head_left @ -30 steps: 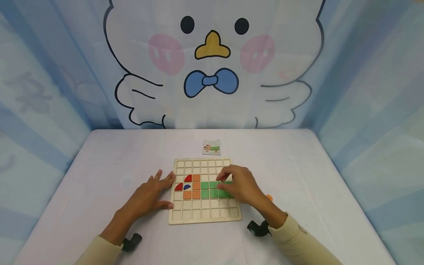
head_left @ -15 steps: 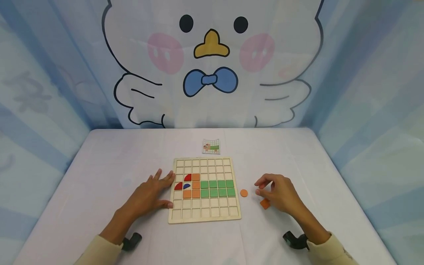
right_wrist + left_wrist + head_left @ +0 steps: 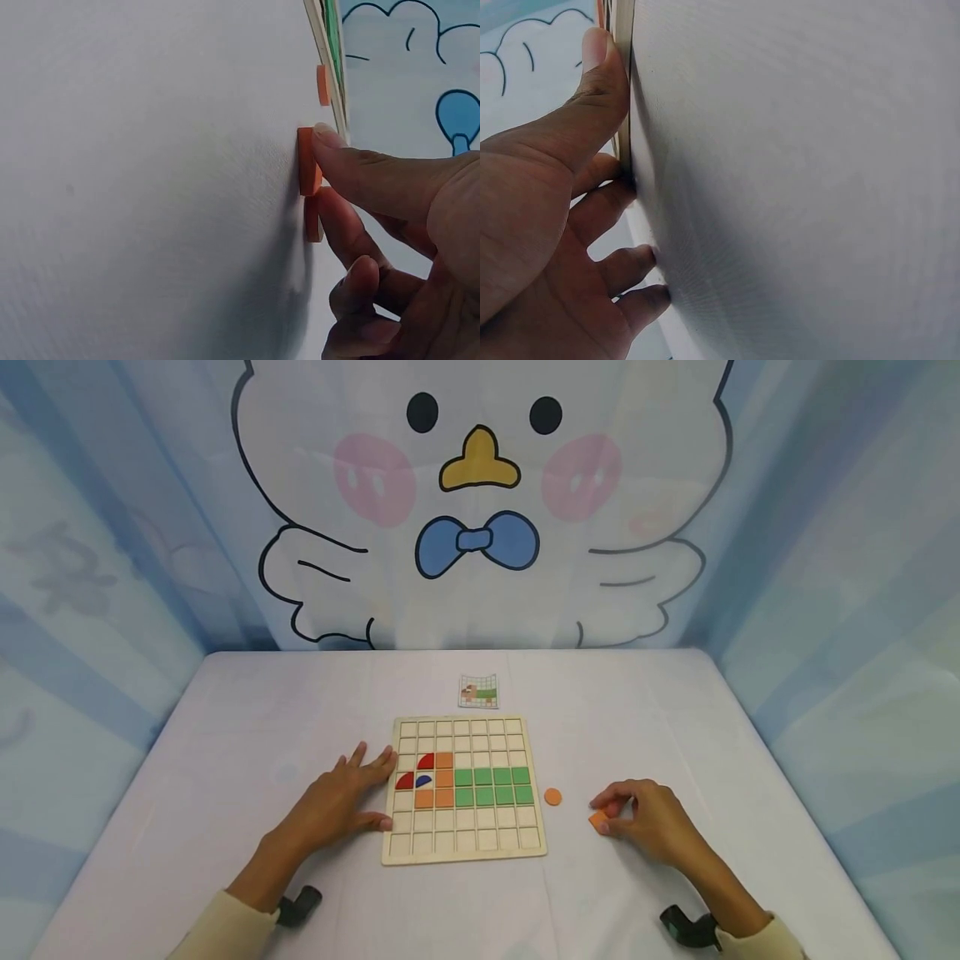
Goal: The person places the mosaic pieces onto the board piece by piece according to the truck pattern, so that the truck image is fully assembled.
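A wooden grid board (image 3: 465, 843) lies on the table, bearing green and orange square tiles, two red quarter-round tiles and a blue half-round one. My left hand (image 3: 333, 806) lies along the board's left edge, fingers spread, thumb touching the rim. In the left wrist view the thumb rests on the board's side (image 3: 622, 82). To the board's right, my right hand (image 3: 651, 820) pinches an orange square tile (image 3: 597, 820) at the tabletop. The right wrist view has the thumb on this tile (image 3: 306, 161) and a second orange piece (image 3: 313, 221) beneath the index finger.
An orange round tile (image 3: 552, 797) lies just off the board's right edge. Behind the board lies a small printed picture card (image 3: 478, 692). A curtain with a cartoon bird (image 3: 480, 602) hangs beyond the table's far edge.
My right hand has moved from over the green tiles rightward to the loose orange square tile, then down onto it. The left hand stays at the board's edge.
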`<control>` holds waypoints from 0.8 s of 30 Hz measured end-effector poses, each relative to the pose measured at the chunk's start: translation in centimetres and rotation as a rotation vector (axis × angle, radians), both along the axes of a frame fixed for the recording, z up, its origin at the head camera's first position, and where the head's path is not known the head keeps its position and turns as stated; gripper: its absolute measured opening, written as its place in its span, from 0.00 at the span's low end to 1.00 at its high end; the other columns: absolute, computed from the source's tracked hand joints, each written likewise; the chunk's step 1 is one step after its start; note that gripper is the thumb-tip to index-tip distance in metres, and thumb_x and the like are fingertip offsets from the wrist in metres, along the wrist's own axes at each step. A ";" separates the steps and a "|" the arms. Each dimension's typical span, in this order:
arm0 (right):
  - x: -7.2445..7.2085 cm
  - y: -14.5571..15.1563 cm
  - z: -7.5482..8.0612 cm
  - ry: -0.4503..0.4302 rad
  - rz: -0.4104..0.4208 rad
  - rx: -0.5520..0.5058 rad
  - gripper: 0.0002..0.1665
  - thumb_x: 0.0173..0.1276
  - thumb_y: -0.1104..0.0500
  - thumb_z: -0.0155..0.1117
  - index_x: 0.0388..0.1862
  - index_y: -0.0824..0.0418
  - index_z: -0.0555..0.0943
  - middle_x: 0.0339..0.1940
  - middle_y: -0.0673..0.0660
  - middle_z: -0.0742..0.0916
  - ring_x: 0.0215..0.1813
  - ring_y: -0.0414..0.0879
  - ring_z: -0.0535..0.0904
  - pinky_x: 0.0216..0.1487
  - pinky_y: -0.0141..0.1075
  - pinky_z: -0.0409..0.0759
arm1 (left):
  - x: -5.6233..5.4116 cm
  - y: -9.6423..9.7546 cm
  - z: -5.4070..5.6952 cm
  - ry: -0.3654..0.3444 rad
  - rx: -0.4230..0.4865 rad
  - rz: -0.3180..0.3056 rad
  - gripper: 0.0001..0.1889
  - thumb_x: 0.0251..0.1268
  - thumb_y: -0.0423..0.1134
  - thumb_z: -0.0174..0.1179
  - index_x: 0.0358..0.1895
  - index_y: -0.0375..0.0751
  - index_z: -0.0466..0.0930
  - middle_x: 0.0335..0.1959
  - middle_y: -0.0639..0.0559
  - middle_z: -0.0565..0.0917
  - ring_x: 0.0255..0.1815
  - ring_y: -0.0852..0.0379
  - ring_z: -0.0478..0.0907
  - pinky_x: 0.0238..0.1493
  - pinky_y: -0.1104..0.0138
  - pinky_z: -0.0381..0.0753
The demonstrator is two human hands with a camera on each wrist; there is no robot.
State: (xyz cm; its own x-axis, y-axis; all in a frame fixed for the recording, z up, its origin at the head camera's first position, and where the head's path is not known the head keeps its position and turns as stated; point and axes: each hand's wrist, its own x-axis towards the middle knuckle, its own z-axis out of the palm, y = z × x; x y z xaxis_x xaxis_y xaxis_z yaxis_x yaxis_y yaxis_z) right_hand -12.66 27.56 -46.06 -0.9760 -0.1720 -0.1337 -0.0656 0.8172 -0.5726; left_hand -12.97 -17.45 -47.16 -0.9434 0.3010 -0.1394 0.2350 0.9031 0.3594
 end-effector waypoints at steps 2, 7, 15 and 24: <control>0.1 -0.2 0.0 -0.005 -0.001 0.013 0.10 0.59 0.59 0.85 0.37 0.47 0.92 0.29 0.45 0.85 0.37 0.44 0.74 0.38 0.33 0.70 | 0.0 0.0 0.0 -0.001 0.006 0.003 0.54 0.52 0.55 0.80 0.83 0.48 0.63 0.84 0.45 0.66 0.85 0.26 0.55 0.72 0.27 0.68; 0.3 -0.5 0.2 -0.008 0.000 0.038 0.10 0.58 0.57 0.85 0.33 0.47 0.89 0.28 0.46 0.83 0.34 0.44 0.73 0.35 0.33 0.69 | 0.0 0.0 -0.1 0.005 0.007 0.008 0.54 0.52 0.55 0.81 0.83 0.48 0.64 0.84 0.44 0.66 0.84 0.25 0.55 0.71 0.27 0.68; 0.0 -0.5 0.4 0.013 0.030 0.035 0.16 0.55 0.55 0.87 0.27 0.48 0.83 0.25 0.45 0.82 0.30 0.41 0.71 0.32 0.32 0.68 | 0.1 0.0 0.0 0.003 0.006 0.003 0.54 0.53 0.54 0.81 0.83 0.48 0.64 0.83 0.44 0.66 0.84 0.24 0.56 0.71 0.27 0.69; -0.8 -3.4 0.8 0.059 0.060 -0.065 0.14 0.58 0.54 0.85 0.27 0.49 0.84 0.24 0.44 0.83 0.29 0.40 0.72 0.32 0.31 0.70 | 0.1 -0.1 0.0 0.019 0.016 -0.011 0.53 0.53 0.53 0.81 0.83 0.46 0.65 0.83 0.44 0.67 0.85 0.26 0.56 0.71 0.27 0.69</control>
